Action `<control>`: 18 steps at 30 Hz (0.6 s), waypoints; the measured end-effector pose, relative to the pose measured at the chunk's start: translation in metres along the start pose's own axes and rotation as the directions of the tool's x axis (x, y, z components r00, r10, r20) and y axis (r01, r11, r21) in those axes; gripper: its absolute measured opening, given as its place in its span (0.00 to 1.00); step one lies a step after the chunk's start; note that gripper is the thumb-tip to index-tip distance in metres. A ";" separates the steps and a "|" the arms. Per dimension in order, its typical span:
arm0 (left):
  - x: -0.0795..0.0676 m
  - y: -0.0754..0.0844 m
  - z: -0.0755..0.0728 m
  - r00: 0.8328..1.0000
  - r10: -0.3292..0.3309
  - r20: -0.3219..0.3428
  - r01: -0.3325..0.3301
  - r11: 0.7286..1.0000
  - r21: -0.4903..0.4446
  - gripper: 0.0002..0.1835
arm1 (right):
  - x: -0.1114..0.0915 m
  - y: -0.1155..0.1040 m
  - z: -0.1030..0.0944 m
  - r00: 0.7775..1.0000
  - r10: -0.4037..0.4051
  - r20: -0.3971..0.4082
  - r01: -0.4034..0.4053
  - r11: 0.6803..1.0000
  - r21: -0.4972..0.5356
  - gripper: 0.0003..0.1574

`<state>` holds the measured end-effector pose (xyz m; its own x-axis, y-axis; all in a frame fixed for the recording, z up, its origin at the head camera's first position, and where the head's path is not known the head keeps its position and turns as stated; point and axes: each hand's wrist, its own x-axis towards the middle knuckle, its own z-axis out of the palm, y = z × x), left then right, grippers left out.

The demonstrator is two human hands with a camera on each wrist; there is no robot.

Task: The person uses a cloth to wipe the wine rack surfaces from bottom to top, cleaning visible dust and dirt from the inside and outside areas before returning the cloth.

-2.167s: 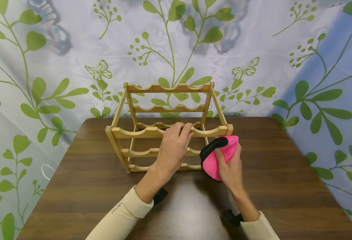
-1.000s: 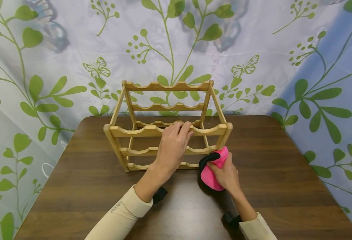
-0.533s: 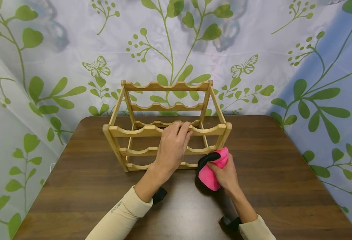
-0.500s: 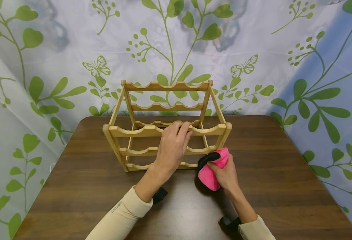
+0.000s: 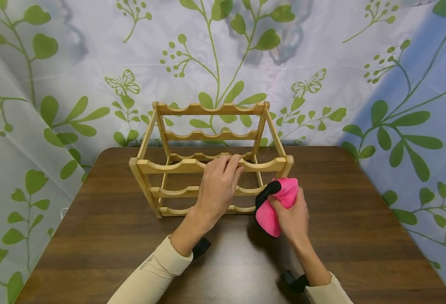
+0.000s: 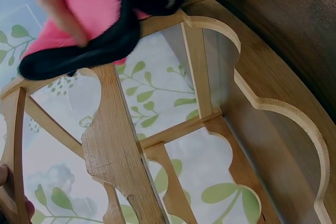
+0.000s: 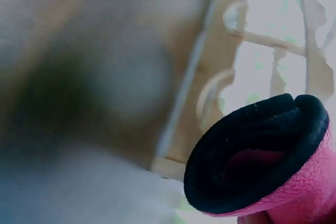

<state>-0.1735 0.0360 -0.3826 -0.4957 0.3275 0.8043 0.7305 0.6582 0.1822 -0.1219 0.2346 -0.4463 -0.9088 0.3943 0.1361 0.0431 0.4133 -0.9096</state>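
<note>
A light wooden wine rack point(image 5: 171, 168) with scalloped rails stands on the dark table. My left hand point(image 5: 219, 183) grips its top front rail, right of the middle, with the fingers over the rail; their tips show at the left edge of the left wrist view. In my right hand point(image 5: 294, 215) is a bunched pink cloth point(image 5: 270, 217) with black edging, held against the rack's front right post and hiding its lower part. The left wrist view shows the cloth point(image 6: 94, 9) with right-hand fingers point(image 6: 55, 3) on it. Its folded black edge point(image 7: 252, 166) fills the right wrist view's lower right.
The brown wooden table point(image 5: 359, 228) extends around the rack on both sides. Behind it hangs a pale backdrop point(image 5: 223, 55) printed with green leaves and butterflies. Black devices point(image 5: 201, 248) sit at both wrists, close above the tabletop.
My right hand slid the cloth down the front right post, stayed low, and has now come back up a little. My left hand keeps its grip on the top rail; the rack stays in place.
</note>
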 end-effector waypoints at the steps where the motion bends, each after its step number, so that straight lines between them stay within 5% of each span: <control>1: 0.000 0.000 0.000 1.000 0.003 -0.001 -0.003 1.000 0.000 0.09 | 0.000 -0.003 -0.002 1.000 -0.012 -0.008 0.012 1.000 -0.016 0.30; 8: 0.000 -0.005 0.001 1.000 0.018 -0.013 -0.018 1.000 0.017 0.10 | 0.003 -0.019 -0.015 0.989 -0.149 -0.019 0.148 0.988 -0.035 0.27; 14: -0.002 -0.008 -0.001 0.999 0.028 -0.039 -0.028 1.000 0.008 0.10 | 0.005 -0.026 -0.025 0.975 -0.223 0.016 0.221 0.972 0.076 0.23; 18: -0.002 -0.010 0.000 0.997 0.045 -0.067 -0.044 0.999 0.018 0.13 | 0.008 -0.031 -0.032 0.947 -0.319 -0.036 0.320 0.932 0.169 0.24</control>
<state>-0.1798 0.0283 -0.3861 -0.4298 0.3111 0.8476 0.7430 0.6553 0.1362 -0.1174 0.2507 -0.4044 -0.8595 0.2716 0.4330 -0.3210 0.3724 -0.8708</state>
